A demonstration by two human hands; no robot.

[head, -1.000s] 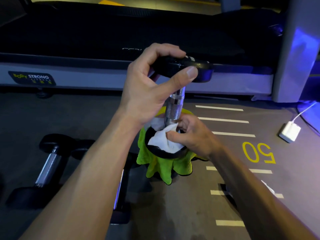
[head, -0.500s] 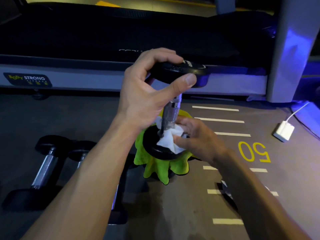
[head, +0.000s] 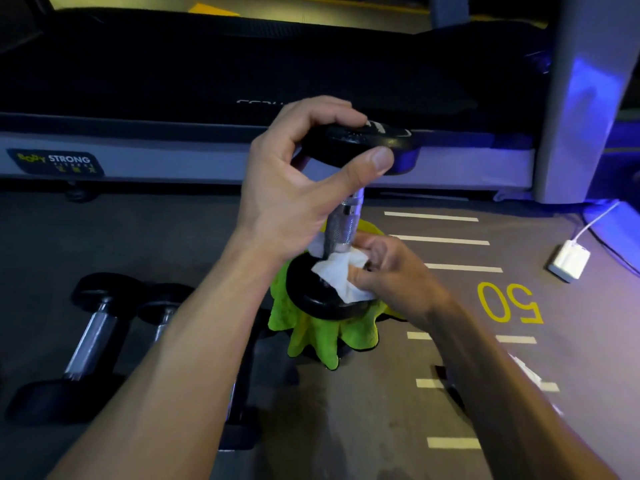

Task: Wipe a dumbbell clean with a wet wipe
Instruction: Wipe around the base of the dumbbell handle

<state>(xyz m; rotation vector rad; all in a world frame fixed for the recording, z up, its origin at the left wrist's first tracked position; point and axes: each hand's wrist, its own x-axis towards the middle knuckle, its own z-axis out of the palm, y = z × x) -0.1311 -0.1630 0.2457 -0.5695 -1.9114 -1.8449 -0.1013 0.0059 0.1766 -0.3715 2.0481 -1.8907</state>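
Black-ended, the dumbbell (head: 346, 220) stands upright over a green cloth (head: 322, 341). Your left hand (head: 294, 188) clamps its top end; your right hand (head: 391, 271) pinches the white wet wipe (head: 341, 275) onto the lower end.

Floor left: two spare dumbbells (head: 90, 336), lying flat.
Behind: treadmill (head: 242, 81).
Right: white charger (head: 568, 259), yellow "50" marking (head: 509, 303).
Centre: green cloth (head: 322, 337).

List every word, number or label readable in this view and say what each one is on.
"BODY STRONG": dark label on the treadmill's grey side rail; the smaller line under it is too blurred to read.
"50": yellow number painted on the floor, upside down from here.
Pale lettering on the treadmill belt: unreadable.
White marks on the dumbbell's top plate: unreadable.
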